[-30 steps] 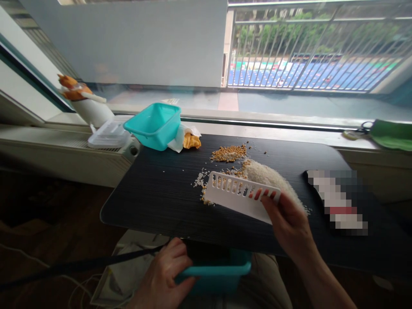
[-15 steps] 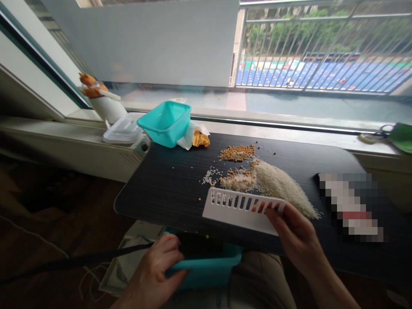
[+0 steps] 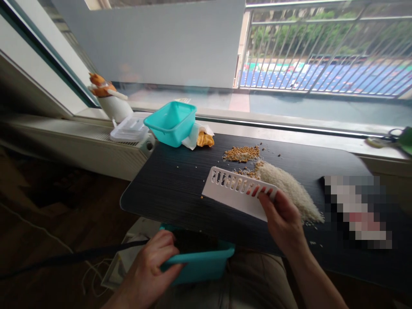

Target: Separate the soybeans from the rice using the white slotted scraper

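The white slotted panel [image 3: 238, 193] stands tilted on its long edge near the table's middle. The right hand [image 3: 283, 223] pinches its 4 o'clock end, and the fingertips show through the slots. Rice [image 3: 289, 189] lies heaped at the panel's 2 o'clock, against its far side. A small heap of beans [image 3: 242, 153] sits at 12 o'clock, with mixed grains between the two heaps. At 7 o'clock, below the table's near edge, the left hand [image 3: 151, 268] clasps the rim of a tub [image 3: 199, 264] on the lap. The tub's inside is dark, so I cannot tell what it holds.

The sorting looks less than half done: most of the rice is on the table, and only some beans lie apart.

The table [image 3: 167, 193] is black and fine-grained. At its 11 o'clock corner are a second tub [image 3: 170, 122] and a wrapper [image 3: 204, 138]. A clear box [image 3: 128, 128] and a cat figure [image 3: 107, 101] sit on the sill. A blurred patch [image 3: 357, 210] lies at 3 o'clock. Beyond the window are a railing [image 3: 322, 56] and trees.
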### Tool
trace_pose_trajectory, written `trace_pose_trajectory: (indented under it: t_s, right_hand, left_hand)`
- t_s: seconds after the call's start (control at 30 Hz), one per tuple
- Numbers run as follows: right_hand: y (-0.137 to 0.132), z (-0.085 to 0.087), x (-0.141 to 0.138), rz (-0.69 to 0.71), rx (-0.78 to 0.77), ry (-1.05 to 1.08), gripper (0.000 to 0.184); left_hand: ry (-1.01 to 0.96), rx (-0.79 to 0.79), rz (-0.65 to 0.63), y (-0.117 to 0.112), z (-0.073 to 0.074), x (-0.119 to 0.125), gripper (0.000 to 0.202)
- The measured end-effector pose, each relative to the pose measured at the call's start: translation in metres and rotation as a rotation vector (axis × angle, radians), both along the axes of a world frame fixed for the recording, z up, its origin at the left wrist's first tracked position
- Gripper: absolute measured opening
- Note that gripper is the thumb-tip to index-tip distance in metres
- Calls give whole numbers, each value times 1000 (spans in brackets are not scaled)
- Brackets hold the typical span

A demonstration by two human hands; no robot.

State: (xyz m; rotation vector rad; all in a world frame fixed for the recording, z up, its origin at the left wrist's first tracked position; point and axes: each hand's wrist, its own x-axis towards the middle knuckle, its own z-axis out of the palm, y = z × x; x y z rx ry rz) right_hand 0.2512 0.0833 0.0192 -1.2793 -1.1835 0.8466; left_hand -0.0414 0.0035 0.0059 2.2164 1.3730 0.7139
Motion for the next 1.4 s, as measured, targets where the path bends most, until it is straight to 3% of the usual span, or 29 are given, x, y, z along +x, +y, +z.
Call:
trace_pose_trajectory:
  t_s: [0.17,0.33,0.4,0.57,0.67,1.0,1.4]
  right_hand:
    - [0,-2,-14,98,-22,9,24]
    - [-22,8,-15,340,-135,-4,25]
    - [-28,13,-8,301,-135,2,24]
    - [-27,20,21,-116,-20,-11,25]
    - [-23,20,31,-231,-2,-34,27]
    - [-22,1,40,-143,-16,-135,20]
    - [-28,10,39,-29,-11,-114,16]
  left_hand:
    - [4,44,28,-2,-1,-5,25]
    - [10,-2,51,-4,-4,-9,19]
    - [1,0,45,-4,-4,-8,19]
    - [-15,13,-13,-3,-1,2,22]
    - [-28,9,-44,-2,-1,12,21]
    - [-14,-5,-65,-2,-2,23,20]
    - [-4,-44,-89,1,-2,22,20]
